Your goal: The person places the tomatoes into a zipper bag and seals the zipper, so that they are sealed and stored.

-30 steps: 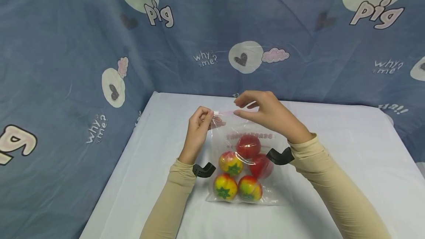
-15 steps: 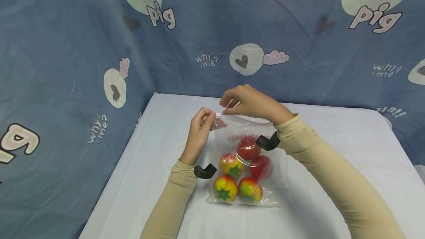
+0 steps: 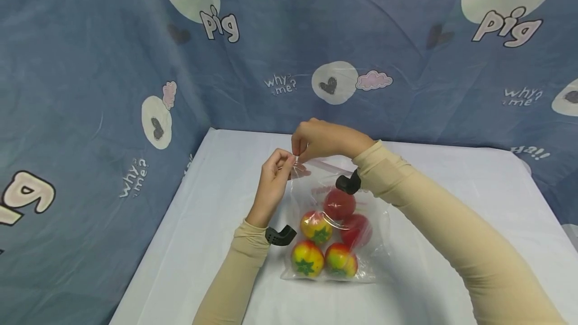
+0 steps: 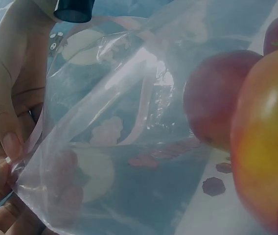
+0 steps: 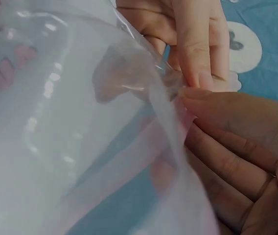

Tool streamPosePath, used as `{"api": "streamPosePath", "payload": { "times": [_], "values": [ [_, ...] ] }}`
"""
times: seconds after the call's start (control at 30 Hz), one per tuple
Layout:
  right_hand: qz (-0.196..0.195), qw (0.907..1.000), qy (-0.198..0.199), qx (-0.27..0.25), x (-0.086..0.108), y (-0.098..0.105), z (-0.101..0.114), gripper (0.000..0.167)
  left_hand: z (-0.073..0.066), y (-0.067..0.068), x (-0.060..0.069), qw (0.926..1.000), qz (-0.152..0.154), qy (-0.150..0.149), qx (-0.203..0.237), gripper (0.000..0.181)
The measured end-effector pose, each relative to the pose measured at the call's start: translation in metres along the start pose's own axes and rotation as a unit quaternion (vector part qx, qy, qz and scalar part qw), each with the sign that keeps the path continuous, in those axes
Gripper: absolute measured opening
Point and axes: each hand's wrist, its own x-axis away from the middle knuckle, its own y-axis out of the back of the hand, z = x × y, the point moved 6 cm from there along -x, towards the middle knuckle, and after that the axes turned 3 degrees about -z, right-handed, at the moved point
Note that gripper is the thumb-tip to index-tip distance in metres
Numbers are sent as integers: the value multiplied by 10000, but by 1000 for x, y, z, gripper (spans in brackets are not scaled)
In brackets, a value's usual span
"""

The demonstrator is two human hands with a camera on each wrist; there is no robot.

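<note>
A clear slider zip bag (image 3: 379,250) with red print holds several round fruits that look like toy ones. Two are plain red fruits (image 3: 339,203); others are yellow-and-red fruits (image 3: 307,259) with green star-shaped leaves. My left hand (image 3: 273,174) pinches the bag's upper left corner between thumb and forefinger. My right hand (image 3: 322,139) meets it there, with thumb and fingertips closed on the small white zip slider (image 3: 296,159), mostly hidden by the fingers. In the right wrist view the right hand (image 5: 246,166) and left hand (image 5: 193,39) pinch side by side along the pink zip strip (image 5: 124,166).
The bag lies on a white-covered table (image 3: 217,179). A blue printed cloth (image 3: 253,29) hangs behind and to the left. Black camera mounts (image 3: 281,235) sit on both wrists; the right one overhangs the bag.
The right hand has moved left along the bag's top edge, from apart with spread fingers to pinching at the left corner. The left hand has stayed nearly in place.
</note>
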Motion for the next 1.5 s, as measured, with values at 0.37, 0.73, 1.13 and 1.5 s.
{"api": "streamPosePath", "payload": {
  "times": [0.37,0.73,1.13,1.5],
  "values": [
    [210,9997,56,82,-7,1,-3,4,3,-2,1,10000,80,35,25,27],
    [285,9994,-57,-174,-5,0,-5,6,1,-3,0,9993,2,-126,-349,24],
    [579,9978,-155,-286,-2,-1,-8,4,0,-5,-1,9976,-11,-338,-600,24],
    [718,9965,-363,-246,1,-2,-18,4,-2,-3,0,9968,-106,-365,-698,24]
  ]
}}
